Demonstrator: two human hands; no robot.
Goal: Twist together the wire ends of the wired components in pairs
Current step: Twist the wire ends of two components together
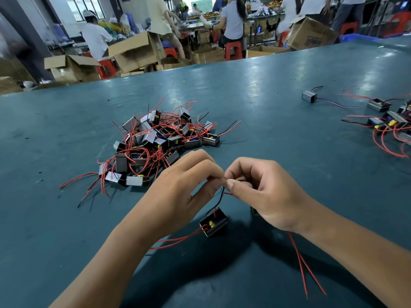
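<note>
Two loose red leads [304,270] trail nearest the camera. Left hand [184,183] and right hand [260,190] pinch the wire ends [223,192] above a dangling component [213,222]. Risk: fingertip slip lets the half-made twist unwind; the component's weight could pull it apart.

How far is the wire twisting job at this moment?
Possibly done: the smaller group of components at the far right. In hand: the left hand and right hand pinch wire ends above one component. Left: the big pile looks untouched.
</note>
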